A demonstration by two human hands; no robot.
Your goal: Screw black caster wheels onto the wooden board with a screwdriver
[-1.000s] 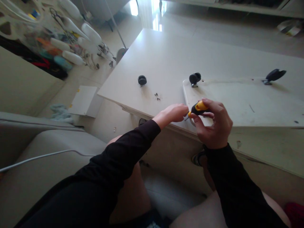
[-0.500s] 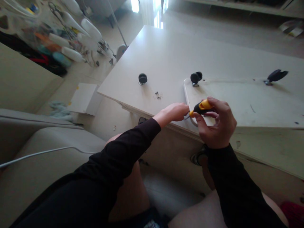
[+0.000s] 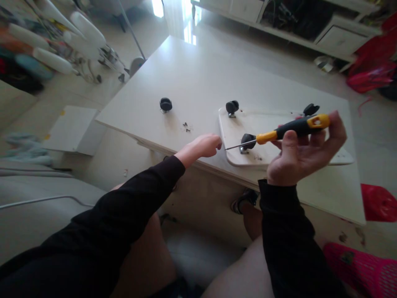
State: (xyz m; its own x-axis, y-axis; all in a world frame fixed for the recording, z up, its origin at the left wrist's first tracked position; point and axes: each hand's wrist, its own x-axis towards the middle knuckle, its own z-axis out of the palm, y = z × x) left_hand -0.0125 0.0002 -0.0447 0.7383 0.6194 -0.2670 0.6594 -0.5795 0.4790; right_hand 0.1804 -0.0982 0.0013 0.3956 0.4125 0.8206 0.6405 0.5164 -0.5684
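My right hand (image 3: 305, 155) is closed around the handle of a yellow and black screwdriver (image 3: 291, 130). Its thin metal shaft points left, with the tip close to the curled fingers of my left hand (image 3: 212, 145). That hand is closed at the left edge of a white board (image 3: 257, 122); whatever it pinches is hidden. Behind the screwdriver shaft stands a black caster wheel (image 3: 248, 140) on the board. A second caster (image 3: 232, 107) is at the board's far left corner, and another dark caster (image 3: 311, 109) is farther right. Small screws (image 3: 258, 157) lie near the front edge.
The board lies on a white table (image 3: 198, 78). A loose caster (image 3: 166, 104) and a few dark screws (image 3: 186, 127) are on its left part. Beyond are a white cabinet (image 3: 245, 10), a red bag (image 3: 372, 68), a white box (image 3: 72, 130) and a pink mesh item (image 3: 366, 269).
My right hand has shifted right and turned the screwdriver, so its shaft now shows in full. My left hand stays by the board's edge. The view has swung to the right.
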